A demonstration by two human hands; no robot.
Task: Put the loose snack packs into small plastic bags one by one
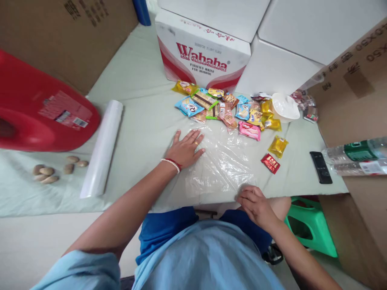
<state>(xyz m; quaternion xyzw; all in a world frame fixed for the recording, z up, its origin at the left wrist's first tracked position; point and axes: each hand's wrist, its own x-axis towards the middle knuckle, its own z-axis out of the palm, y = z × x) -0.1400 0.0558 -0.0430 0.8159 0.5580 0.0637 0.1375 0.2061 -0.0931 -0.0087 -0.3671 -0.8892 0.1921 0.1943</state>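
Note:
A clear plastic bag (222, 165) lies flattened and wrinkled on the cloth-covered table before me. My left hand (186, 150) is spread palm down at the bag's left side, fingers stretched out, with a ring and a bracelet on it. At the bag's near right corner, by the table edge, my right hand (252, 202) is closed with its fingers pinched on the plastic. Beyond the bag lies a pile of wrapped snacks, among them a pink packet (249, 131) and a blue packet (189, 106). A yellow packet (278, 146) and a red packet (270, 163) lie apart at the right.
A Wahaha carton (202, 52) stands behind the snacks, with a white bowl (285, 107) to the right. Leftward are a plastic film roll (102, 149), a red jug (45, 104) and several brown nuts (46, 171). A black remote (321, 167) and bottles (358, 151) are at the right.

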